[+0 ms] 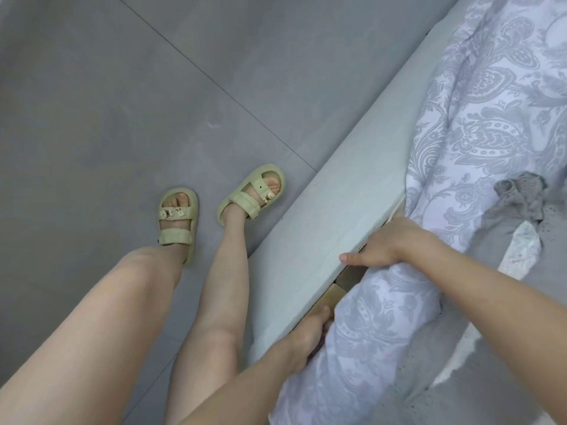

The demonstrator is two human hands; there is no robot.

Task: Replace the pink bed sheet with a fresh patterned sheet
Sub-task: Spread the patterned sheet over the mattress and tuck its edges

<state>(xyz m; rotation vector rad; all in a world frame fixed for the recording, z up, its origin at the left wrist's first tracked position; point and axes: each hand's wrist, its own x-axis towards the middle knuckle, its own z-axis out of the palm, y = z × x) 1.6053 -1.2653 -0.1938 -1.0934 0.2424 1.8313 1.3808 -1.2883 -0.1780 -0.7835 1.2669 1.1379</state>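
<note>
The left forearm comes up from the bottom edge, and the left hand [310, 338] grips a rolled fold of the patterned sheet [377, 342], thumb on top and fingers curled under the cloth. Further up, the right hand [386, 243] lies at the same edge with its thumb stretched along the top of the bed frame [352, 194]. Its fingers go down out of sight behind the fabric, so I cannot tell whether they pinch the sheet or only push it.

The sheet is light, limp cotton that will bunch and slide rather than hold a line, so it is best taken at the hem, a handful at a time. It lies across the bed and hangs bundled between the two hands, right over the gap [334, 292] beside the frame. A grey eyelet cloth [521, 240] rests on it, just beyond the right wrist.
</note>
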